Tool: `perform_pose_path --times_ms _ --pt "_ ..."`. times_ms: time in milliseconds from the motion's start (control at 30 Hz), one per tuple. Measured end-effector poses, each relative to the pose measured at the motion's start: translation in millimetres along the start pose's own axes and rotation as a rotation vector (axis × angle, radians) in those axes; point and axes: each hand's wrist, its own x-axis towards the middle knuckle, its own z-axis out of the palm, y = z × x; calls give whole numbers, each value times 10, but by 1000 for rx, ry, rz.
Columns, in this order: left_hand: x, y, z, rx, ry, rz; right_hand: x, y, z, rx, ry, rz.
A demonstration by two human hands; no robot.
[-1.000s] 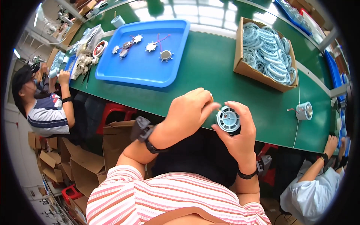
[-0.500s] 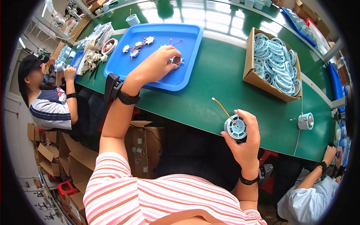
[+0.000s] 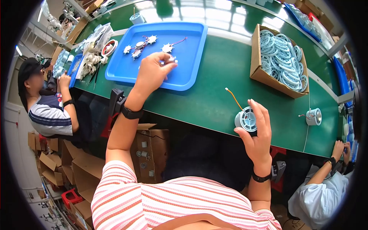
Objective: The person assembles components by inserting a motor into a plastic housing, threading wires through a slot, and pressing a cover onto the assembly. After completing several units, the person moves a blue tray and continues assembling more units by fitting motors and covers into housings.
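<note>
left hand moved from beside light-blue housing to over blue tray, now pinching toothed disc; orange wire now uncovered.

The short-sleeved top bore pink, white and rust stripes; black straps circled both wrists, each with a dark, blocky module.

We judge this an assembly workshop: a long green desk bears a blue tray of toothed discs and a carton of like rings; co-workers sit alongside.
</note>
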Motion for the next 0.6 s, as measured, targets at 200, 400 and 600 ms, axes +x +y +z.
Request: perform_pose_path --times_ms 200,400,600 --pt "-172 22 36 204 152 301 -69 3 62 2 252 -55" --pt "-1038 528 260 33 -79 549 -254 -354 55 125 277 -149" --pt "-1467 754 563 -180 -572 253 -241 -566 -29 335 -70 80"
